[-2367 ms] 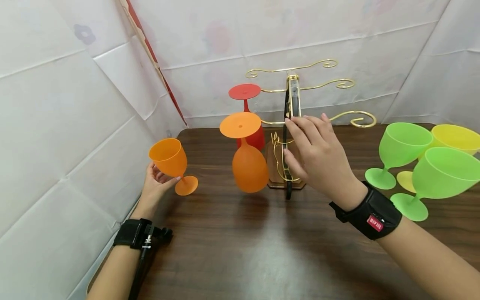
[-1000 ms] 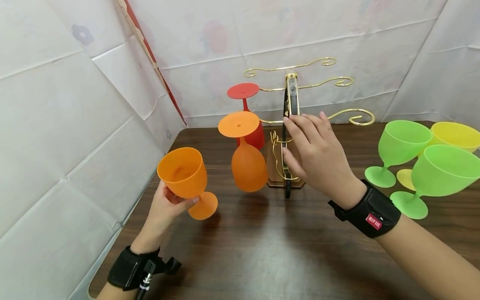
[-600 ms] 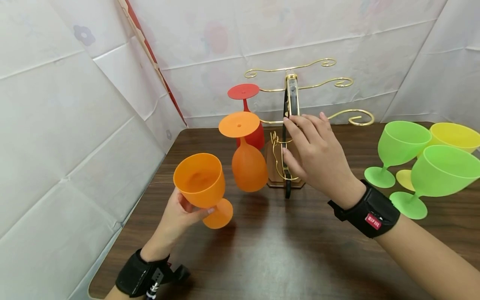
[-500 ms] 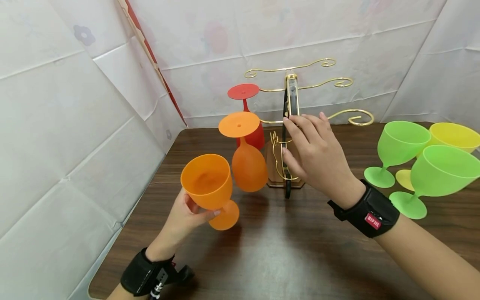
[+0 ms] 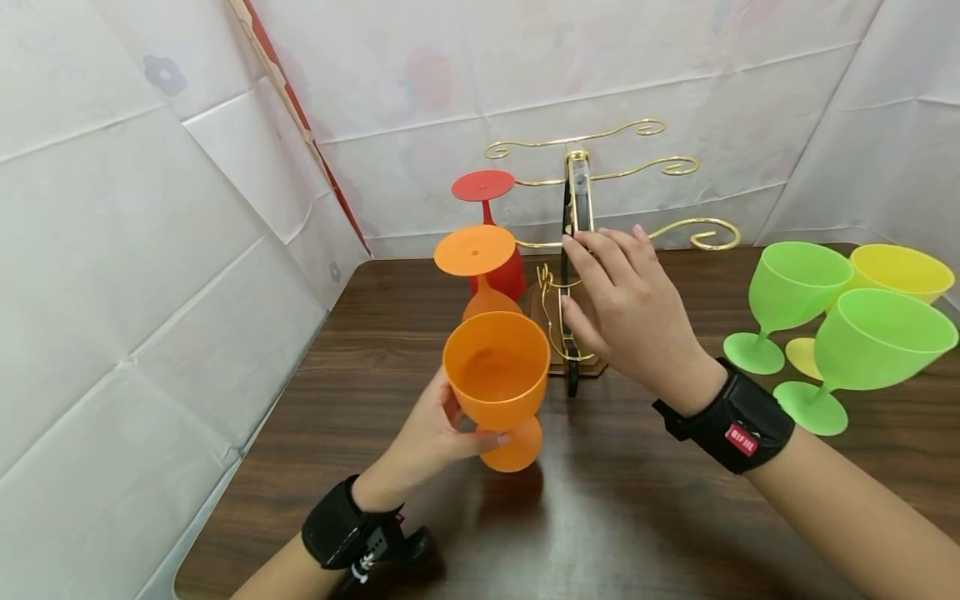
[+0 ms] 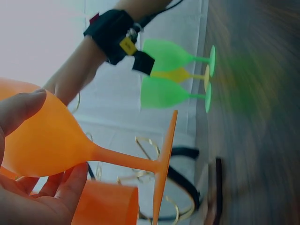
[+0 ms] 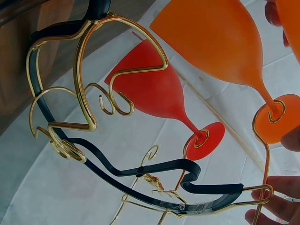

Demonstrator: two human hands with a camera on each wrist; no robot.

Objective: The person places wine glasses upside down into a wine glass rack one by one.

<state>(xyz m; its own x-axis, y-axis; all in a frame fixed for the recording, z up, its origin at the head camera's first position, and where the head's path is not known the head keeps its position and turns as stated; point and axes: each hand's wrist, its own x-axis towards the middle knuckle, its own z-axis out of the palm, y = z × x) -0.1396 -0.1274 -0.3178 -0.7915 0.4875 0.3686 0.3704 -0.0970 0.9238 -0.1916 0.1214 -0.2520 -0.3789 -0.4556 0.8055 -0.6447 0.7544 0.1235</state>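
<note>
My left hand (image 5: 438, 429) grips an orange goblet (image 5: 498, 371) around its bowl, upright and above the table. In the left wrist view, fingers and thumb lie on opposite sides of the orange bowl. My right hand (image 5: 633, 308) holds the front of a gold and black wine glass rack (image 5: 581, 196), its fingertips by the gold wire in the right wrist view. Another orange goblet (image 5: 475, 250) hangs upside down from the rack's left front hook, its bowl partly hidden behind the held one. Behind it hangs a red goblet (image 5: 483, 186), also inverted.
Two green goblets (image 5: 797, 283) and a yellow goblet (image 5: 903, 268) stand upright at the right of the dark wooden table (image 5: 360, 367). Curled gold hooks (image 5: 712, 236) stick out from the rack's right side. White sheeting (image 5: 420, 92) forms walls behind and at the left.
My left hand has carried the orange goblet rightward and nearer to me, from the table's left edge to in front of the hanging orange goblet. My right hand stays on the rack.
</note>
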